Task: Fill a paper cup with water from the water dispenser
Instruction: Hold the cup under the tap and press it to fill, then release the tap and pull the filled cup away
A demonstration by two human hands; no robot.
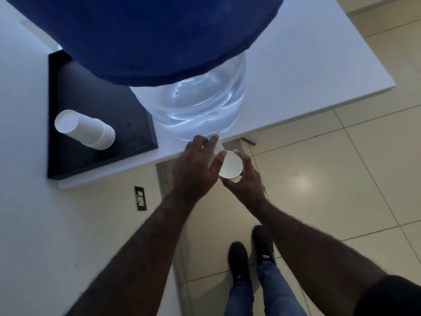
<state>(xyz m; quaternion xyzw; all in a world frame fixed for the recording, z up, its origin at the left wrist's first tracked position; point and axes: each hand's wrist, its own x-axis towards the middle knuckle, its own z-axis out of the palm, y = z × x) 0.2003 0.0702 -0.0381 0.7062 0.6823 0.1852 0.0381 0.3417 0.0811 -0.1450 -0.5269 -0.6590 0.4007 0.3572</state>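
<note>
Black shoes [250,258] on tiled floor [341,179], nearest. Right hand [245,179] cupped under paper cup [230,165], fingers curled around its wall, cup upright beyond the table [296,76] edge. Left hand [196,169] on the white tap [217,148], fingers bent over it. Behind, clear water bottle [196,106] under blue cover [155,35]; stack of cups [85,130] lying on black tray [91,106] at left.

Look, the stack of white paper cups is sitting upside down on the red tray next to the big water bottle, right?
Not quite. The head view shows the stack of white paper cups upside down beside the big clear water bottle, but the flat square tray under it is black, not red.
</note>
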